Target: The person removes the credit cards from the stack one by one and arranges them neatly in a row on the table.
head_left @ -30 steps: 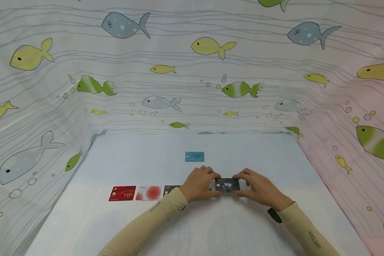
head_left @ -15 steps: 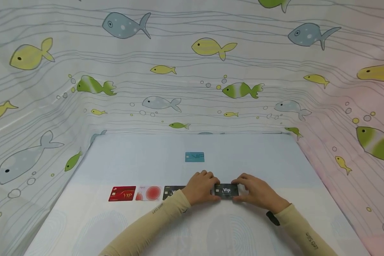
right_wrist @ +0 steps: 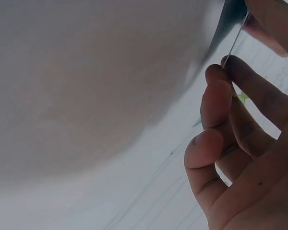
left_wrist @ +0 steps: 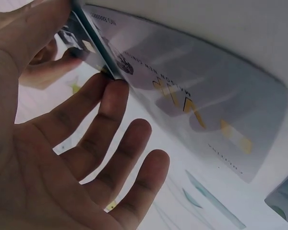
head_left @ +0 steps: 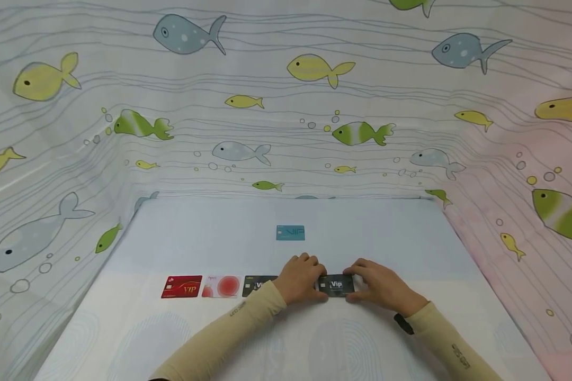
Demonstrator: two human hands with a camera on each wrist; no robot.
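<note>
A dark card lettered "Vip" lies level between both hands at the right end of a row of cards. My left hand pinches its left end between thumb and forefinger, the other fingers spread loosely in the left wrist view. At the opposite end my right hand pinches it the same way; the right wrist view shows the card's thin edge. Whether it touches the table cannot be told. Just left of it, another dark card with gold letters lies partly behind my left hand and sleeve in the head view.
Farther left in the row lie a white card with a red circle and a red VIP card. A teal VIP card lies alone toward the back of the white table. Fish-print cloth surrounds the table on three sides.
Both hands have brought the dark card nearer to me and slightly left, level with the row. In the last half second it has barely shifted. The other cards have stayed put.
</note>
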